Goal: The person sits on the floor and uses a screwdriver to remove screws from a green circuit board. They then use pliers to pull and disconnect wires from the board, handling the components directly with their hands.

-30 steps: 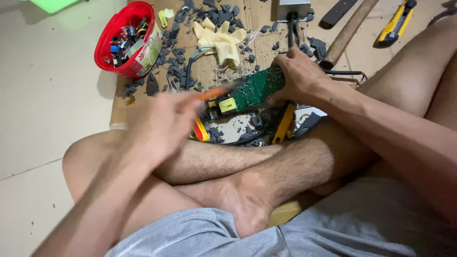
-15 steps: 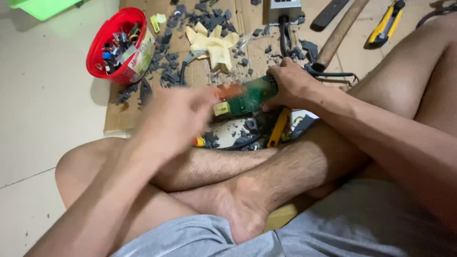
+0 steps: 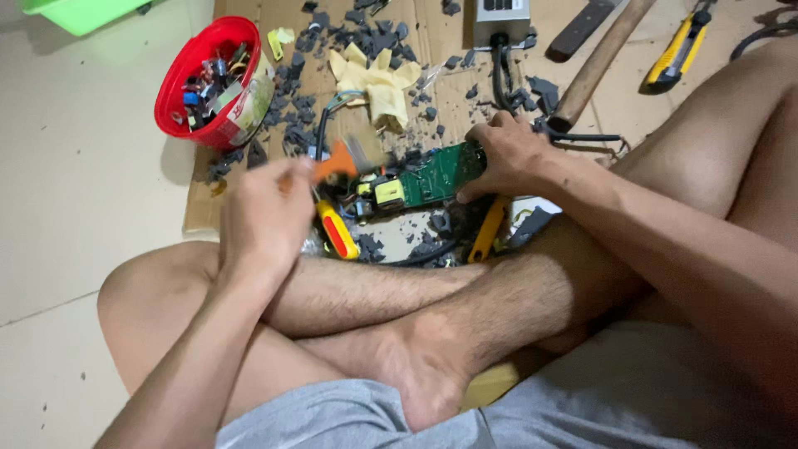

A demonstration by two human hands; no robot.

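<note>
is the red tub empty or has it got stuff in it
Not empty: the red tub holds a heap of small mixed parts, reaching close to its rim.

Even indoor light; left hand (image 3: 268, 212) motion-blurred.

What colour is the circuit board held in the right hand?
Green, seen in the head view: the circuit board is gripped at one end by the right hand.
</note>
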